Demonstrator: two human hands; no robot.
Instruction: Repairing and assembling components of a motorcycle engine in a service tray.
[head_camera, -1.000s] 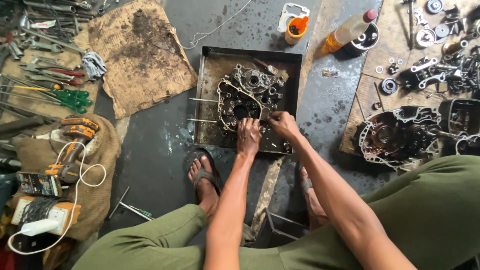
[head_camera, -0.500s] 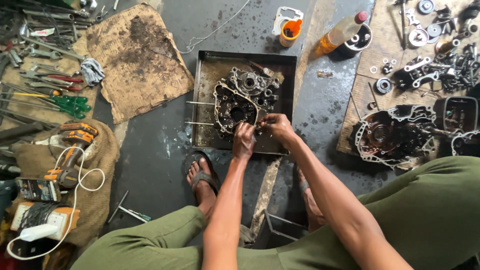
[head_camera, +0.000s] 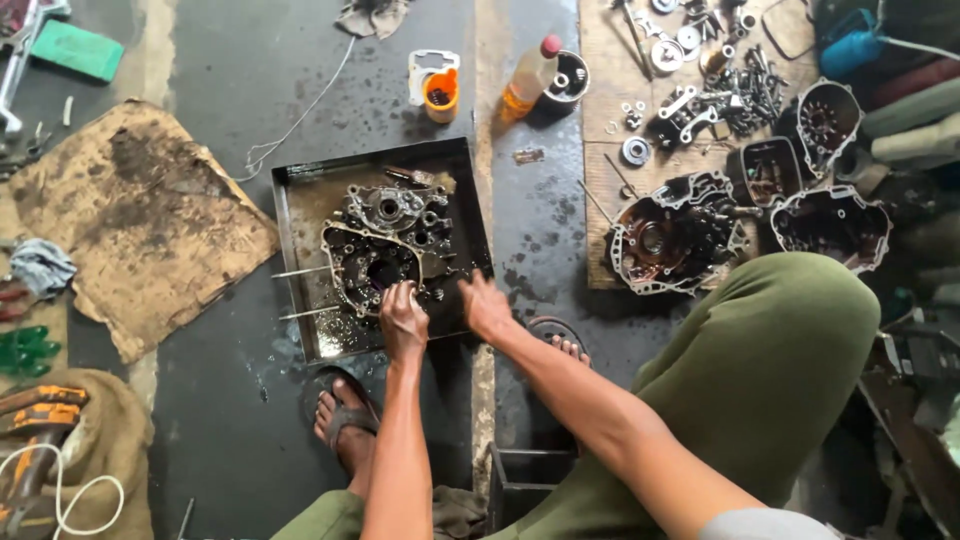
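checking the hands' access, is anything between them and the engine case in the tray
Nothing visible. The left hand already rests on the engine case in the metal tray; the right hand sits beside it at the tray's near right edge.

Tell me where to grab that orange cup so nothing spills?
Grip the orange cup around its round sides, low down, coming from the side. It stands upright with its open mouth on top and something dark inside, so reaching from above or tipping it seems riskier.

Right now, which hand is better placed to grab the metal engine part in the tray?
Probably the left hand: its fingers already rest on the engine case. The right hand sits beside it, on the tray near its right edge.
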